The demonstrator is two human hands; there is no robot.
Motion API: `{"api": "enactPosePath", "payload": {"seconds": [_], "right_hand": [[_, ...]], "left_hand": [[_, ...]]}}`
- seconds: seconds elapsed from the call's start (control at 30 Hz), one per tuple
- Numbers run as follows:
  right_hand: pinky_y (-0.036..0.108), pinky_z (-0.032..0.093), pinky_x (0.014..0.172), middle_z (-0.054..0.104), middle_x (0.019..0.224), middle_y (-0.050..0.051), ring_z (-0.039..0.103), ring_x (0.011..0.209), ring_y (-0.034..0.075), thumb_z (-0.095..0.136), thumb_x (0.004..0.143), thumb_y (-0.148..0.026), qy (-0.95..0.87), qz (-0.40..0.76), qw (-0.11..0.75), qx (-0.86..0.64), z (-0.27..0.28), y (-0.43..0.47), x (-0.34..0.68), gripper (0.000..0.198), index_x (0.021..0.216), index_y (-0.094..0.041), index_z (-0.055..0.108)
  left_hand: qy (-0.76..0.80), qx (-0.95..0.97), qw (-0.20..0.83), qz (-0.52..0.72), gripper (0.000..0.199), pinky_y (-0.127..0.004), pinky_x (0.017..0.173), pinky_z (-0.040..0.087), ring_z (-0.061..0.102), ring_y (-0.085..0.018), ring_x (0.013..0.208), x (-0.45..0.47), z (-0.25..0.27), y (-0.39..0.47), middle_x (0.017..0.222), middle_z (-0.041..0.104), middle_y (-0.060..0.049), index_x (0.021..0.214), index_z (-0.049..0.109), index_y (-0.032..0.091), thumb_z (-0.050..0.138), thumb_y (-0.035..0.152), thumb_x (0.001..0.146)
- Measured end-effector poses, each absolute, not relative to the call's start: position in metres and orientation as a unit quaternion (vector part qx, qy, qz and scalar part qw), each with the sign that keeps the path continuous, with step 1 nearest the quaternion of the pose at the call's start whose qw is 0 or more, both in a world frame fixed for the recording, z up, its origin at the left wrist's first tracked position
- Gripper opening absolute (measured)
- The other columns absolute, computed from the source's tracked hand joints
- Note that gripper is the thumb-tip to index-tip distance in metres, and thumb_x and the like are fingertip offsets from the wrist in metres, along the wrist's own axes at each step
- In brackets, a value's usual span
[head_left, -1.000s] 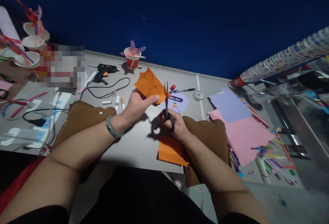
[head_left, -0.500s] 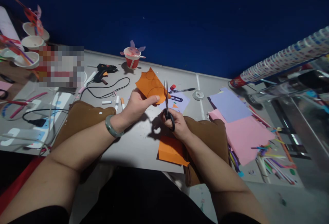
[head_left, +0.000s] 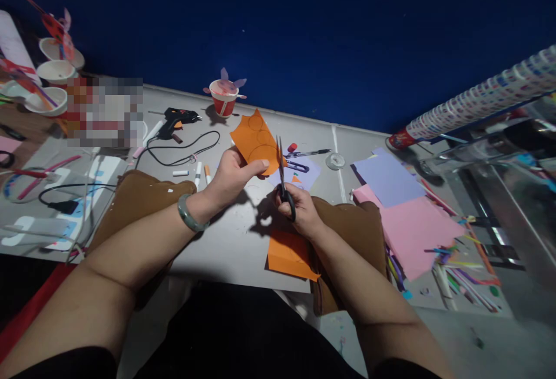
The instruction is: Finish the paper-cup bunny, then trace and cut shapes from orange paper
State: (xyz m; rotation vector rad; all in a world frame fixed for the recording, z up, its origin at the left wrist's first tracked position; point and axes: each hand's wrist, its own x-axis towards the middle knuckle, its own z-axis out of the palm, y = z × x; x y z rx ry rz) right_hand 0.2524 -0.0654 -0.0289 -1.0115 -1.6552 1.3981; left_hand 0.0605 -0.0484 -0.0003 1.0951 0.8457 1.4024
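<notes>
My left hand point(head_left: 232, 179) pinches a piece of orange paper point(head_left: 256, 138) with the thumb on top; drawn circles show on the sheet. In my right hand point(head_left: 302, 211) are black-handled scissors point(head_left: 284, 185), their blades upright at the paper's right edge. Whether the blades are parted there is hard to make out. Another orange sheet point(head_left: 289, 254) lies on the table below my right hand. Behind the scissors are a purple paper point(head_left: 310, 176), a box-cutter-like dark blue tool point(head_left: 297, 166), a black pen point(head_left: 315, 152) and a red cap point(head_left: 292, 148).
A glue gun point(head_left: 178, 121) with its cord lies at back left, near a decorated paper cup point(head_left: 224, 104). Markers point(head_left: 207, 174) lie left of the paper. Brown cushions point(head_left: 139, 205) flank the work. Tape point(head_left: 335, 160), pink paper point(head_left: 417, 222) and stacked cups point(head_left: 478, 101) are right.
The orange paper has turned and tilted slightly in my left hand, its top corner shifting up and right. The scissor blades lean a little more to the left.
</notes>
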Motion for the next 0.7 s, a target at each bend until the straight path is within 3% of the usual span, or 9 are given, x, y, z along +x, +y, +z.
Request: {"api": "enactPosePath", "payload": {"seconds": [0.7], "right_hand": [[0.029, 0.036, 0.062, 0.051, 0.062, -0.003, 0.046, 0.066, 0.016, 0.081, 0.071, -0.070, -0.646, 0.536, 0.362, -0.405, -0.0323, -0.0647, 0.2539, 0.055, 0.062, -0.023, 0.053]], "left_hand": [[0.359, 0.431, 0.581, 0.590, 0.021, -0.023, 0.057, 0.053, 0.063, -0.013, 0.065, 0.0610, 0.0015, -0.0459, 0.075, 0.071, -0.002, 0.085, 0.069, 0.017, 0.079, 0.033, 0.077]]}}
